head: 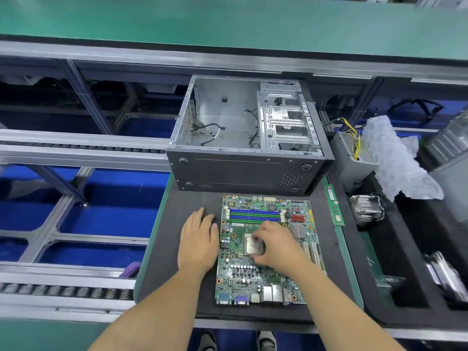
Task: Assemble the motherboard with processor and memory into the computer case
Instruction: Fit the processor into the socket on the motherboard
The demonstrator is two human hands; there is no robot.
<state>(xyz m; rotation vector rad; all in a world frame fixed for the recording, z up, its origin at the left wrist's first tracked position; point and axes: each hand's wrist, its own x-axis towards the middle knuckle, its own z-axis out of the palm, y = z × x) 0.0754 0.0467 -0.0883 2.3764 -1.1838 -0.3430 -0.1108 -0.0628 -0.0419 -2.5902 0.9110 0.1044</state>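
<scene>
The green motherboard (pixel 266 252) is lying flat on the dark foam mat (pixel 174 282), long axis running toward the open steel case (pixel 243 138). The right hand (pixel 276 245) is pinching the square metal processor (pixel 252 244) at its socket. The left hand (pixel 198 240) is resting flat, fingers straight, just beside the board. A memory stick (pixel 334 205) is lying to the right.

electronics assembly line; roller conveyor rails (pixel 76 148); green bench mat (pixel 228 21); open computer case (pixel 248 138)
</scene>
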